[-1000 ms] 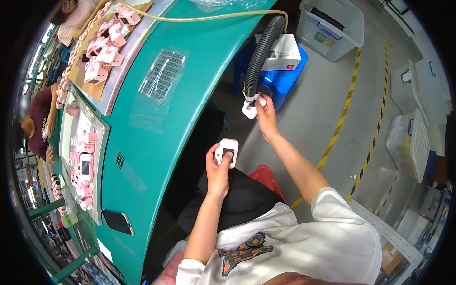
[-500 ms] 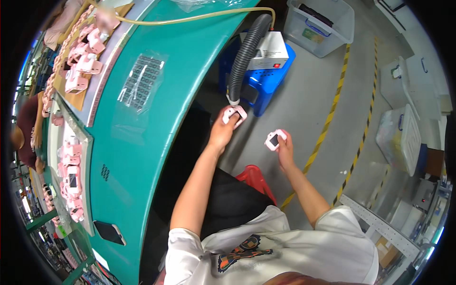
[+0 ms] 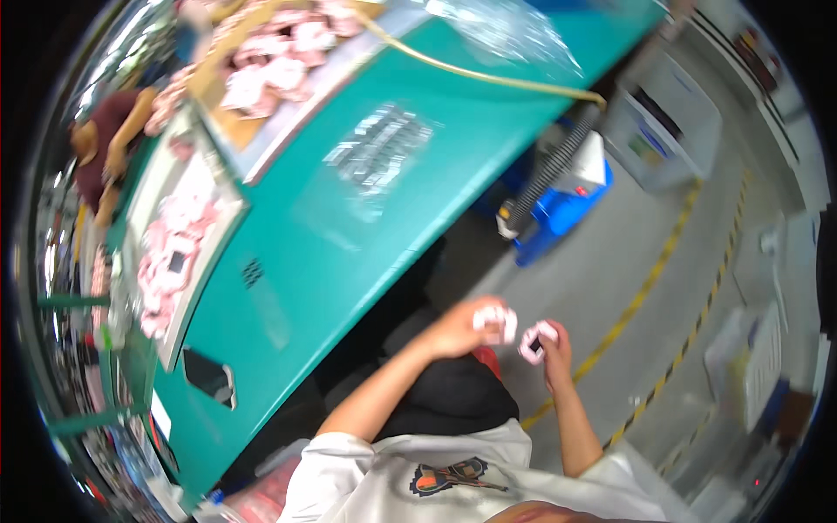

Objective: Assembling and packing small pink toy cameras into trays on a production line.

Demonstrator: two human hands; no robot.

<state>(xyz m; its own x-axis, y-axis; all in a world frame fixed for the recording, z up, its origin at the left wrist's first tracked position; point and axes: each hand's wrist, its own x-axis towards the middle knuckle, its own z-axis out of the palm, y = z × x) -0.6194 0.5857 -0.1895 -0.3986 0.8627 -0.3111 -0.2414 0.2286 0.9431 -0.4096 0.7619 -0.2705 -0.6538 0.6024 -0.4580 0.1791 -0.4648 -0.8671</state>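
My left hand [image 3: 455, 331] is closed around a pink-and-white camera-shaped housing [image 3: 493, 324], held over my lap. Just to its right, my right hand [image 3: 559, 356] grips a second pink camera-shaped piece [image 3: 528, 336] with a dark screen-like area. The two pieces are close together but apart. Motion blur hides their finer details. Beyond my hands, a ribbed grey hose [image 3: 555, 171] hangs with its end near the blue stool [image 3: 558, 228], touching neither piece.
A green-topped table [image 3: 296, 261] stretches along my left. On it lie a clear sheet of small dark parts [image 3: 381, 148], a phone [image 3: 209, 377] and a pale tray [image 3: 206, 275] of pink pieces. A clear bin [image 3: 697, 131] stands far right. Another person [image 3: 109, 144] is at far left.
My left hand has drawn back from the hose end with its housing, nearer my right hand and body. My view has turned, and the hose hangs free.
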